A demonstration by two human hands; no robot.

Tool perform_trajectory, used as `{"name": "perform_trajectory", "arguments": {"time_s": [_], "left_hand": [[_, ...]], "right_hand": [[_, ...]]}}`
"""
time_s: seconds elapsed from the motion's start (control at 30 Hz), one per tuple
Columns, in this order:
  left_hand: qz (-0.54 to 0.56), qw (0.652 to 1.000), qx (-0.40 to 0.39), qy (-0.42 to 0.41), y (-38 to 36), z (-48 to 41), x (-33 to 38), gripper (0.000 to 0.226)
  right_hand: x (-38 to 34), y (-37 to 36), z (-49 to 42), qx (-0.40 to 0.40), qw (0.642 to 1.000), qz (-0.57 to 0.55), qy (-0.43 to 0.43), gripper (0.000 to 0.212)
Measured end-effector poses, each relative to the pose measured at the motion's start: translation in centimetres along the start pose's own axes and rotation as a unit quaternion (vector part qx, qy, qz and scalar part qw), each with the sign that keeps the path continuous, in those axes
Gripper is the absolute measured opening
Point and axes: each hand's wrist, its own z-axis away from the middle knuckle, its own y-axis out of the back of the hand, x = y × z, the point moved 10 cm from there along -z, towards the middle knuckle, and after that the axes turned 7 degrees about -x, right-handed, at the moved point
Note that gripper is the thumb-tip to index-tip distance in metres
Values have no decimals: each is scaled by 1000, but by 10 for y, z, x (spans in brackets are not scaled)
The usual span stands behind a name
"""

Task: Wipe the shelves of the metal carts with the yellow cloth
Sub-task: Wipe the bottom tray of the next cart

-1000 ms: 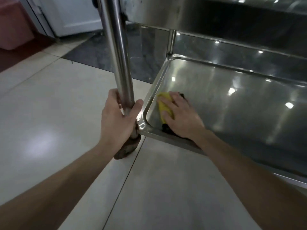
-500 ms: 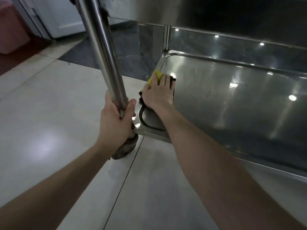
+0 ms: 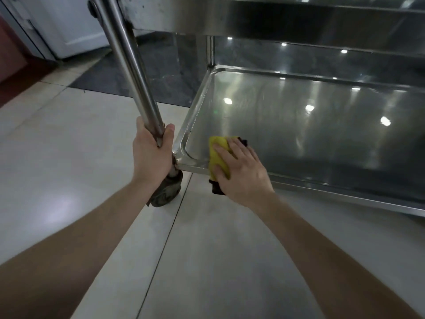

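"Yellow cloth (image 3: 218, 154), where is it?"
"It lies on the front left corner of the bottom shelf (image 3: 299, 125), right over the front rim. A black bit (image 3: 216, 188) hangs off the edge below it."
"Who has it?"
"The right hand (image 3: 241, 174). It lies flat on top and presses the cloth down. Its fingers (image 3: 232, 146) are spread out and almost straight, not curled round it."
"And the other hand?"
"The left hand (image 3: 151, 155) is just beside it, to the left. Its fingers are clenched tight round the shiny post (image 3: 131, 72) of the cart, low down, just above the wheel (image 3: 165, 192)."
"Where does the wheel stand?"
"On the pale tiled floor (image 3: 69, 157)."
"What is farther back?"
"The shelf is shiny, and little lights show in it like in a mirror. Above it is another metal shelf (image 3: 299, 17). Far off on the left are a dark patch of floor (image 3: 142, 72) and a white door (image 3: 69, 26)."
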Motion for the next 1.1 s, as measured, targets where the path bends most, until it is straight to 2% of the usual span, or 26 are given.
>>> {"name": "perform_trajectory", "arguments": {"time_s": [0.1, 0.17, 0.27, 0.43, 0.6, 0.77, 0.83, 0.93, 0.97, 1.03, 1.1], "left_hand": [[10, 1000, -14, 1, -1, 0, 0, 27], [9, 1000, -26, 2, 0, -1, -1, 27], [-7, 999, -42, -4, -1, -2, 0, 27], [6, 997, -72, 1, -1, -3, -4, 20], [-12, 997, -72, -21, -3, 0, 1, 19], [-14, 999, -39, -5, -3, 4, 0, 21], [-29, 999, -19, -7, -8, 16, -2, 29], [-81, 996, 17, -15, -16, 43, -15, 59], [-84, 996, 33, -1, -16, 52, -23, 61], [-77, 995, 30, 58, -20, 72, -40, 50], [-86, 991, -32, 99, -38, 95, -49, 30]], "right_hand": [[68, 31, 43, 43, 998, 9, -41, 67], [79, 35, 56, 77, 996, -1, -47, 71], [38, 15, 40, 75, 994, 48, -63, 77], [-92, -25, -32, 9, 995, 89, 41, 82], [-91, -10, -44, 25, 988, 137, 71, 78], [-94, -10, -37, 33, 983, 171, 64, 75], [-89, -9, -34, 31, 984, 166, 61, 75], [-72, -8, -23, 36, 982, 172, 71, 77], [-64, -6, -18, 40, 981, 175, 75, 79], [-44, 1, -7, 48, 980, 176, 80, 82], [-22, 10, 3, 44, 980, 176, 80, 81]]}}
